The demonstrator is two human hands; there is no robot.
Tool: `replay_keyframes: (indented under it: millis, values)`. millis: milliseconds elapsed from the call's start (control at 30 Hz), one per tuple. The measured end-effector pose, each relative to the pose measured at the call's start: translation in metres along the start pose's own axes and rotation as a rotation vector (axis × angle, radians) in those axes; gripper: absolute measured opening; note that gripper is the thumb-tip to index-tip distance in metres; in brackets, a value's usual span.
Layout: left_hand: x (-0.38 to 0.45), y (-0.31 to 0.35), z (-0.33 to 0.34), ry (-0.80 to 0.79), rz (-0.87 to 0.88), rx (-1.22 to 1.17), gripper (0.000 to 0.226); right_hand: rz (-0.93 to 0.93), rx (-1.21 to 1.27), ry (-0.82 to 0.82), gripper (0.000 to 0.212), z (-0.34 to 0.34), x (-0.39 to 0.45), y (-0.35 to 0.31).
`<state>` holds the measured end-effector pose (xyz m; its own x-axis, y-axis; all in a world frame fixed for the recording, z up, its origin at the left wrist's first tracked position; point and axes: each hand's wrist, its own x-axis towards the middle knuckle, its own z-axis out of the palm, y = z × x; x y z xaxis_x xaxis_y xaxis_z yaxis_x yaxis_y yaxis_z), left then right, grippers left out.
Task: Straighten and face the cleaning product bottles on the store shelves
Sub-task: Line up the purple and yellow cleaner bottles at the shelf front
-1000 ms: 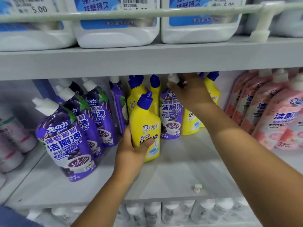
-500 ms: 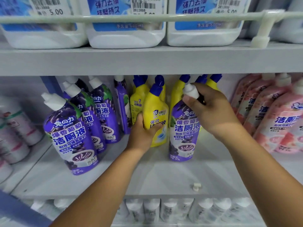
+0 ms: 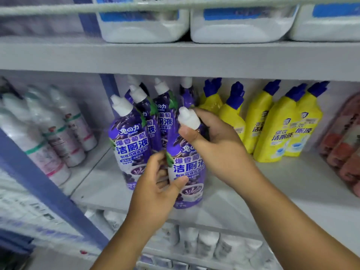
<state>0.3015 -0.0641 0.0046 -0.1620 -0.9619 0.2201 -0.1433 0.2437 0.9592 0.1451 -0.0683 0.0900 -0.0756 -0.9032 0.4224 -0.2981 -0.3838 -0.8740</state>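
Facing work stood partway done on the middle shelf [image 3: 272,184] as I watched from the head view. My right hand [image 3: 218,145] was curled around the neck of a purple toilet-cleaner bottle [image 3: 188,172], just under its white cap [image 3: 188,118], at the centre of the frame. My left hand [image 3: 155,190] gripped the same bottle lower down, thumb across the label and fingers behind. The bottle stood near the shelf's front edge with its label toward me, leaning slightly to the right; whether its base rested on the shelf I could not tell.

Just left of it, the front purple bottle [image 3: 129,145] of the row also showed its label forward, with more purple bottles [image 3: 161,114] crowded and tilted behind. To the right of centre, the yellow bottles [image 3: 282,129] with blue caps leaned at mixed angles, set back from the edge. Pink bottles [image 3: 342,145] at the right edge lay slanted. I judged the held bottle nearly placed, while the yellow and pink groups were left to straighten.
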Motion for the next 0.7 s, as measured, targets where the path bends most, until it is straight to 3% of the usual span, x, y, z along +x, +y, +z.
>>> replay_keyframes:
  millis: [133,267,400,600,700]
  values:
    - [-0.009,0.000,-0.012,0.033,-0.036,-0.002,0.059,-0.050,-0.020,-0.020,0.021,0.026,-0.002,0.002]
    - [-0.028,0.012,-0.038,0.218,-0.029,-0.023,0.051,-0.008,0.177,-0.047,0.034,0.030,-0.011,0.016]
    - [-0.036,0.025,-0.095,0.440,0.054,-0.083,0.044,0.086,0.229,0.234,0.011,0.012,-0.016,0.049]
    - [-0.001,-0.018,-0.132,0.530,0.063,0.133,0.042,0.088,-0.024,0.513,0.011,-0.016,-0.013,0.082]
    - [0.030,-0.042,-0.138,0.500,0.060,0.138,0.043,0.069,-0.213,0.591,0.029,-0.029,-0.008,0.098]
